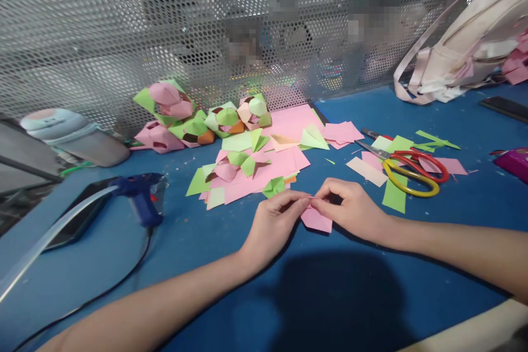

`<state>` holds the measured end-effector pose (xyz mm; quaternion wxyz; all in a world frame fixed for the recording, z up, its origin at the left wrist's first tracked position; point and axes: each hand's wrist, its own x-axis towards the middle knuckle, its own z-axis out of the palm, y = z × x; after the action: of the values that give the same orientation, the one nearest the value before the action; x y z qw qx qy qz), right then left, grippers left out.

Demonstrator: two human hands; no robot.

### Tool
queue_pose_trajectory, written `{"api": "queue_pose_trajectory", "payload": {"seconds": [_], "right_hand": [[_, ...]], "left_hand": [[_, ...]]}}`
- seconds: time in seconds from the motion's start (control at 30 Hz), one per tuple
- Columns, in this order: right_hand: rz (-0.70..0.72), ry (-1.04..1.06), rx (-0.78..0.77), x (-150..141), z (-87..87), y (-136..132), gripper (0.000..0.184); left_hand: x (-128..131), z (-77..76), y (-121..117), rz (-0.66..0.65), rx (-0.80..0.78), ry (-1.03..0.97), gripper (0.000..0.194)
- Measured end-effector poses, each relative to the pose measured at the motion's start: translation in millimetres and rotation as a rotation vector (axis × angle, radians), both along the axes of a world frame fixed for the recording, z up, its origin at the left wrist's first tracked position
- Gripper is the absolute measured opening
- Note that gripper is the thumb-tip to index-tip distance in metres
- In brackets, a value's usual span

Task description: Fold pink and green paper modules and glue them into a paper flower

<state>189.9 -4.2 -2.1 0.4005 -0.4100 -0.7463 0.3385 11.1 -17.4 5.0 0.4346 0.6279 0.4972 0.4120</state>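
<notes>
A small piece of pink paper (317, 221) is held between my two hands above the blue table. My left hand (274, 220) pinches its upper left part, thumb and fingers pressed together. From the other side, my right hand (350, 209) pinches the top edge, its fingertips close to the left ones. The lower part of the paper hangs below the fingers, and the fingertips partly hide a fold along the top. Just beyond my left hand sits a green folded paper piece (274, 187) beside a pile of pink sheets (289, 160).
Folded pink and green paper balls (165, 103) stand by the perforated metal screen (124, 55). A blue glue gun (140, 198) with its cord lies left, near a tumbler (82, 137). Scissors (412, 173) rest on paper scraps at right. A backpack (474, 38) stands behind them.
</notes>
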Motion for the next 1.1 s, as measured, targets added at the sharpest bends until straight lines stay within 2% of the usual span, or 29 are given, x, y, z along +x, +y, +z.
{"api": "queue_pose_trajectory", "payload": {"seconds": [0.23, 0.4, 0.6, 0.8, 1.0, 1.1], "right_hand": [[0.026, 0.003, 0.044, 1.6, -1.6, 2.3, 0.017], [0.045, 0.009, 0.043, 0.5, -1.8, 2.1, 0.008], [0.088, -0.022, 0.114, 0.9, -5.8, 1.6, 0.02], [0.093, -0.052, 0.152, 1.9, -3.4, 0.2, 0.013], [0.135, -0.062, 0.218, 2.5, -1.3, -1.7, 0.019], [0.121, -0.061, 0.217, 2.9, -0.9, -1.3, 0.012]], "left_hand": [[-1.9, -2.4, 0.3, 0.002, 0.012, 0.009, 0.012], [-1.0, -0.3, -1.1, -0.012, 0.068, 0.03, 0.012], [1.0, 1.0, -2.4, -0.005, 0.131, 0.082, 0.01], [-0.9, -2.6, -3.5, -0.043, 0.116, 0.065, 0.011], [-1.6, -2.5, -3.6, -0.058, 0.066, -0.016, 0.011], [-2.2, -0.9, -3.1, -0.047, 0.082, -0.036, 0.011]]}}
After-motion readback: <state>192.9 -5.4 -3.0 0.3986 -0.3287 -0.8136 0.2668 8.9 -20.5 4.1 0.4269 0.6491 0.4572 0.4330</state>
